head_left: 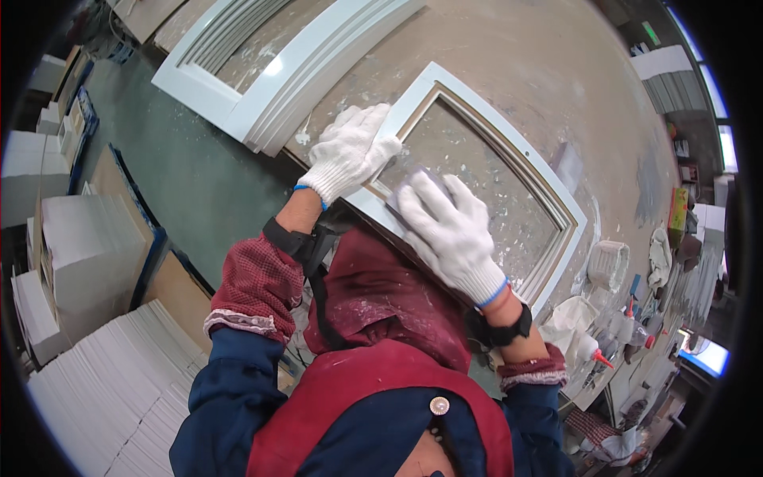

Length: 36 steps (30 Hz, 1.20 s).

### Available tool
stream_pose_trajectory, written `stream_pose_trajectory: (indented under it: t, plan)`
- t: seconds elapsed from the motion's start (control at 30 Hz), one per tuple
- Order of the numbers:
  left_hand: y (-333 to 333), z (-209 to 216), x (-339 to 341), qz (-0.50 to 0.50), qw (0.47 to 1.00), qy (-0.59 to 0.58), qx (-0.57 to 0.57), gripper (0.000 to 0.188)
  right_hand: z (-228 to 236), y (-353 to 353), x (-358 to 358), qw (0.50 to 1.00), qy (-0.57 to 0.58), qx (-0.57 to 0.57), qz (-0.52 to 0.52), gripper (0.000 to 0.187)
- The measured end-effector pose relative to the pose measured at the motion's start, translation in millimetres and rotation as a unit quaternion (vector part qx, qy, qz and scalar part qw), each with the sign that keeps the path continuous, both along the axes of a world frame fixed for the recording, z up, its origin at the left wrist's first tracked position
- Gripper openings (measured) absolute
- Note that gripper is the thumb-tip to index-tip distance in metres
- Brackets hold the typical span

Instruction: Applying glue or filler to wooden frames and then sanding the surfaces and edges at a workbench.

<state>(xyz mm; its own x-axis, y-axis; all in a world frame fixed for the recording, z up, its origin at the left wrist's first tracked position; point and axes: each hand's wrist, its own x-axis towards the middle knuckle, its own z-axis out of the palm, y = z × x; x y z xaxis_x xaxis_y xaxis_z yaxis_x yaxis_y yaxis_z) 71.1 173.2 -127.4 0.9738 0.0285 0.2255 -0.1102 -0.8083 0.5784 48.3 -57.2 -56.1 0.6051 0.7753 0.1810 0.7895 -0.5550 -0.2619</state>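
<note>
A white rectangular frame [548, 179] with a stepped inner edge and an open middle lies flat on the workbench, its near side along the bench edge. Over its left side lies my left hand [350, 151] in a white knitted glove, holding it with the thumb across the bar and the fingers along the outer edge. My right hand [449, 230], gloved the same way, presses a grey flat pad [395, 203] onto the near bar. Most of that pad is hidden under my fingers, and so is part of the bar.
A stack of white frames [294, 87] stands at the bench's far left. On the paint-spotted workbench [548, 48], a clear plastic container [609, 266], a white cloth [569, 322] and a red-tipped bottle [592, 350] sit at right. White panels [119, 389] are stacked at lower left.
</note>
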Motion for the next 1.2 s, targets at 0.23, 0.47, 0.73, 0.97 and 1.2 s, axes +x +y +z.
stream_pose_trajectory:
  t: [0.23,0.47,0.73,0.97,1.2]
  plan:
    - [-1,-2,-2,0.008,1.0,0.009,-0.019,0.056,9,2,7,0.992,-0.006,-0.114,0.047,0.057]
    - [-1,-12,2,0.009,0.996,-0.072,-0.057,0.05,0,41,16,0.989,-0.058,-0.126,0.05,0.053]
    - [-4,-9,-3,0.015,0.998,-0.039,-0.056,0.051,-2,43,9,0.99,-0.08,-0.111,0.021,0.049]
    - [-2,-14,-4,0.025,0.995,-0.069,-0.068,0.047,14,24,-6,0.981,-0.05,-0.185,0.001,0.053]
    - [-2,-11,0,0.025,0.997,-0.036,-0.066,0.05,-9,52,4,0.989,-0.099,-0.111,-0.016,0.05]
